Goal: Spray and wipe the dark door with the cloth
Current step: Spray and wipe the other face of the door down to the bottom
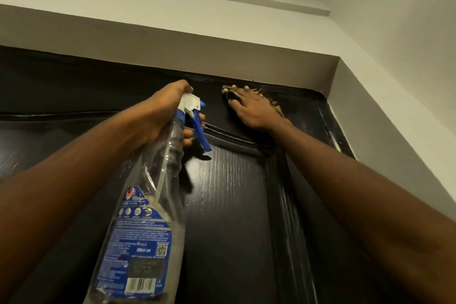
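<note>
I look up at the top of the dark door (229,205), black with a wood grain and raised mouldings. My left hand (167,111) grips the neck of a clear spray bottle (148,205) with a white and blue trigger head, nozzle aimed at the door's upper part. My right hand (251,108) lies flat with straight fingers near the door's top right corner, pressing a dark cloth (277,108) against the surface. Only frayed brownish edges of the cloth show around the hand.
The dark door frame (333,131) runs along the top and right. A pale wall (394,81) and a recessed lintel (197,57) surround the door. The ceiling sits above.
</note>
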